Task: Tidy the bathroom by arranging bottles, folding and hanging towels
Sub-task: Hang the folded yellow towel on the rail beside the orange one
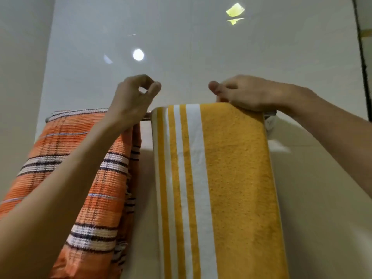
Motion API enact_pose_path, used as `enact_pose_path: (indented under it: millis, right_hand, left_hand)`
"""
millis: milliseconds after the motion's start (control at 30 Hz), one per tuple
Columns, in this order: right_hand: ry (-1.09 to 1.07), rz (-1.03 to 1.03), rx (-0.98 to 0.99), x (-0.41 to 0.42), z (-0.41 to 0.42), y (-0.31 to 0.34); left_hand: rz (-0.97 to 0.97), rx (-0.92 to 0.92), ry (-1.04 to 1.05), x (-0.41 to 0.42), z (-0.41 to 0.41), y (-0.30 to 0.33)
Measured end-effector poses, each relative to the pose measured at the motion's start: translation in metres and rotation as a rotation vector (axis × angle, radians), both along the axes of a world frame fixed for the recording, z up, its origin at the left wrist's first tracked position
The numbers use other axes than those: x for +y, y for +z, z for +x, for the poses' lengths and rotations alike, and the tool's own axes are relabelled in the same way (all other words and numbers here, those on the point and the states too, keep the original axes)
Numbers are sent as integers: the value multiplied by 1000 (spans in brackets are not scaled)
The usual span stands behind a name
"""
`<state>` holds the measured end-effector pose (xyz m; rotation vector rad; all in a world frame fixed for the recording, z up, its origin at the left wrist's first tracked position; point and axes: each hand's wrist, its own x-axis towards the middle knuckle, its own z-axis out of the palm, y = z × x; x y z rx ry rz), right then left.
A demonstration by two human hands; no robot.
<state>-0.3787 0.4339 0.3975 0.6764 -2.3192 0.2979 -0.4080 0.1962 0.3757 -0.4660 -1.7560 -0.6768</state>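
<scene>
Nearest, left hand [132,97] is raised over the metal rail [146,115], fingers curled with thumb meeting forefinger, holding nothing. Right hand [247,92] rests on the top fold of the yellow striped towel [231,168]; grip unclear. Orange plaid towel [66,150] hangs alongside, left.

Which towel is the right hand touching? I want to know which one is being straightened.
The yellow towel with white stripes; the right hand rests on its top fold. The orange checked towel hangs to its left.
</scene>
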Motion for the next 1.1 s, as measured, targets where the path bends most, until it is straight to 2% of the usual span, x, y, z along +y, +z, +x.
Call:
enact_pose_path:
  millis: [67, 133, 200, 267, 300, 400, 467, 567, 767, 867, 1000, 1100]
  right_hand:
    - [103, -71, 262, 7, 15, -8]
    - [93, -111, 462, 26, 36, -31]
    - [-11, -215, 490, 39, 52, -66]
    - [-177, -340, 384, 44, 56, -108]
    - [-231, -380, 251, 42, 57, -128]
    - [-187, -385, -179, 24, 48, -161]
    - [-128, -420, -255, 15, 41, -161]
    - [-31, -500, -206, 12, 40, -145]
    - [57, -538, 116, 6, 55, -71]
    - [-8, -521, 137, 2, 43, -23]
    - [-168, -482, 0, -10, 14, 15]
    - [-371, -325, -145, -16, 1, 21]
  left_hand:
    - [-29, 159, -10, 1, 17, -21]
    - [-60, 275, 72, -2, 32, -56]
    - [19, 175, 66, -2, 46, -102]
    - [137, -67, 23, 4, 53, -145]
    - [175, -167, -1, 9, 51, -161]
    - [242, -277, -158, 22, 40, -174]
    - [284, -297, -297, 27, 39, -166]
    - [381, -251, -432, 29, 43, -145]
    - [384, -48, -538, 25, 56, -66]
    - [400, -70, -423, 22, 39, -11]
    - [382, -376, -313, 20, 4, 30]
    - [166, -463, 24, 20, -8, 28]
